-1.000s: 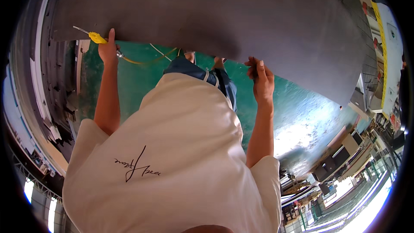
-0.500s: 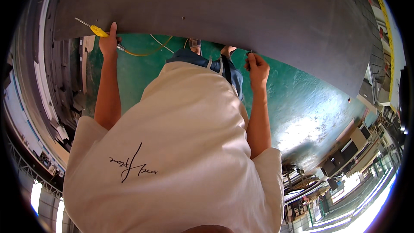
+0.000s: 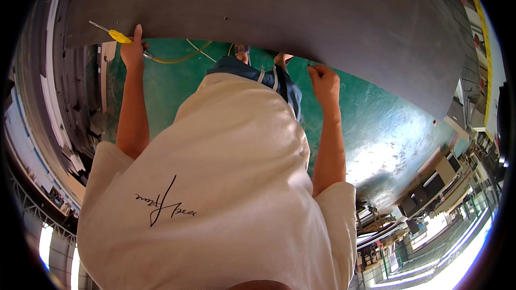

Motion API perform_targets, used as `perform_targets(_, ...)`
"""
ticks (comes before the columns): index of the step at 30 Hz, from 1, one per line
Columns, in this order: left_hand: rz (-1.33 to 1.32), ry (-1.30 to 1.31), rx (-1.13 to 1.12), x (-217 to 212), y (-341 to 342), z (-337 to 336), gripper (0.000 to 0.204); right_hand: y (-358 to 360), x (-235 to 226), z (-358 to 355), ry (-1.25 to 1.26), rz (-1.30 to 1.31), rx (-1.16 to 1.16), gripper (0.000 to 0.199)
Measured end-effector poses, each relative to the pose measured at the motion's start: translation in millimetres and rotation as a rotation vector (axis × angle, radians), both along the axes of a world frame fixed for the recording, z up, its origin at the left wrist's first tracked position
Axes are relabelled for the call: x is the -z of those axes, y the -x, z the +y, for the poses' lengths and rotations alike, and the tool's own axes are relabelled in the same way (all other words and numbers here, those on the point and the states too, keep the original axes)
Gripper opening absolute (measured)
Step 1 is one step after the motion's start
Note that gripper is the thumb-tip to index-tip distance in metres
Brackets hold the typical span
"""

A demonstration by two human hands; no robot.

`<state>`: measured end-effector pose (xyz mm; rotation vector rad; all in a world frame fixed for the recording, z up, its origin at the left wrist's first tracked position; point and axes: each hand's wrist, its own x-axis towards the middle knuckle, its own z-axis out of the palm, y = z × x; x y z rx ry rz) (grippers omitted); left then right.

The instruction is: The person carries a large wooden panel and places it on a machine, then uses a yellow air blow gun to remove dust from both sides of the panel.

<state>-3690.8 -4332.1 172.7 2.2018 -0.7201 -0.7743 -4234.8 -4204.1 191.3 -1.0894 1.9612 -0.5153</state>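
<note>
Compared with a second ago, the left hand has stayed at the near edge of the big grey sheet, while the right hand has crept a little further along that same edge.

Nearest the camera is the person's pale shirt, with both bare forearms reaching away from it. The left hand is closed around a yellow-handled air tool, thumb pointing up against the sheet's near edge, the thin nozzle running toward the sheet's left corner; a yellowish hose trails from it over the green floor. The right hand has its fingers curled together at the near edge; whether it pinches the sheet or some small piece I cannot tell.

That sheet looks broad, stiff and probably heavy, smooth-faced and likely slippery, so I'd judge the near edge, hands set well apart, the sensible place to grip. Beyond it lie stacked dark panels at the left.
</note>
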Motion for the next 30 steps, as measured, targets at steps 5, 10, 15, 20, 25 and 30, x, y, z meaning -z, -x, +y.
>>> perform_targets(5, -0.033, -0.051, 0.046, -9.2, 2.5, -0.2, 0.051, -9.9, -27.8, -0.8, -0.076, -0.121, 0.163, 0.030)
perform_targets(10, -0.014, -0.023, 0.034, -1.3, -1.6, 0.1, 0.052, -21.9, -35.0, -20.6, -0.129, -0.048, 0.137, 0.032)
perform_targets(15, -0.035, -0.047, 0.034, -0.3, -3.6, 0.4, 0.052, 9.9, -18.2, -17.4, -0.116, 0.106, 0.106, 0.032)
perform_targets(20, -0.066, -0.034, 0.030, -1.7, -0.4, 2.5, 0.054, 16.7, -27.0, -10.9, -0.126, -0.202, 0.243, 0.030)
perform_targets(25, -0.084, -0.028, 0.032, 0.8, 0.4, 2.1, 0.055, -3.4, 1.7, 7.1, -0.024, -0.452, 0.283, 0.032)
perform_targets(30, -0.078, -0.028, 0.031, 0.9, 0.1, 2.5, 0.056, -15.1, 8.9, 3.1, -0.020, -0.398, 0.387, 0.032)
